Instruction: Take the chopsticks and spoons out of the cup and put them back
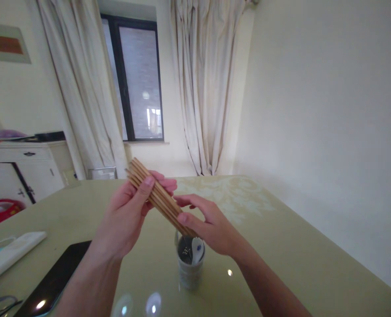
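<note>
A bundle of wooden chopsticks slants down to the right between my hands. My left hand is closed around its upper part, the thumb pressed across the sticks. Near the lower end, the thumb and fingers of my right hand close on the same bundle from the right. Just below stands an upright cup-shaped holder, and the bundle's lower ends are at its mouth; whether they reach inside I cannot tell. A white spoon with a blue mark leans inside the holder.
On the left of the glossy table lie a black tablet-like device, a white power strip and dark cables. Beyond the table's left edge are a red basket and a white cabinet. A wall borders the right.
</note>
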Available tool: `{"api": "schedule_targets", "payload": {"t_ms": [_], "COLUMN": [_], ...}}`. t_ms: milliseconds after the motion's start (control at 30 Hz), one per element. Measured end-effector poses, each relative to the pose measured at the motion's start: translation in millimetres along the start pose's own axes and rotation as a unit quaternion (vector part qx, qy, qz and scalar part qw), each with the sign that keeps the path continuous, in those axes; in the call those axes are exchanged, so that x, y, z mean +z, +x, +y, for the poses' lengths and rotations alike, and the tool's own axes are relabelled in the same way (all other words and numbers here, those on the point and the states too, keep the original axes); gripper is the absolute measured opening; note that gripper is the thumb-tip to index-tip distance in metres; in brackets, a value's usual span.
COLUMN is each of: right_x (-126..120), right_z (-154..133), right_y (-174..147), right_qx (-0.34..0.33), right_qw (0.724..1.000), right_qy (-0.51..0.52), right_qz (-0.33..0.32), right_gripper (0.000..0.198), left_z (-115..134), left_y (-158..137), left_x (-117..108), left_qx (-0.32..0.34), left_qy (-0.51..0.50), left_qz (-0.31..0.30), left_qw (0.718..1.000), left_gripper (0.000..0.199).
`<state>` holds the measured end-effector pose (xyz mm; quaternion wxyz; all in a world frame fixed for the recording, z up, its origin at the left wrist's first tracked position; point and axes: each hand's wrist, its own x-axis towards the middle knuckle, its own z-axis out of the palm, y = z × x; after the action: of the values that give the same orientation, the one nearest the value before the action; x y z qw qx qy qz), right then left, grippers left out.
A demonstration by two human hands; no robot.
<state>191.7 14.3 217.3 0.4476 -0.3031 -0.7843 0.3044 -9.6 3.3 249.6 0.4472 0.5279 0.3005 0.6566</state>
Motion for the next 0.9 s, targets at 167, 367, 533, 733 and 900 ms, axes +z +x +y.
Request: {"api": "schedule_targets", "payload": {"t_ms": [167,367,533,733,900], "right_x": [15,27,21,-15,-20], "right_z": [-13,2,-4,12,48], "right_y": [-5,-5,-7,-9,-4], "right_qx": [0.05,0.08,0.086,0.1,0.156], "right_qw": [0.995,0.996,0.995,0.99,0.947], "right_qy": [-0.057,0.037,0.058,-0.084,-0.2], "right_qz": [-0.071,0.001,-0.002,-0.046,-0.198], "right_gripper": [0.024,0.032,0.035,0.039,0.032], "left_z": [13,-14,-26,-35,-105], "left_y": [-1,-1,-4,29,48], "left_x": [6,34,50,-16,-75], "left_qx": [0.068,0.027,-0.015,-0.047,-0.241], "left_qy": [-0.096,-0.169,-0.206,-0.11,0.1], "left_qz": [0.09,0.093,0.04,0.094,0.059], "left_qw": [0.989,0.981,0.978,0.988,0.964], "left_gripper": [0.018,0.025,0.034,0.027,0.024]}}
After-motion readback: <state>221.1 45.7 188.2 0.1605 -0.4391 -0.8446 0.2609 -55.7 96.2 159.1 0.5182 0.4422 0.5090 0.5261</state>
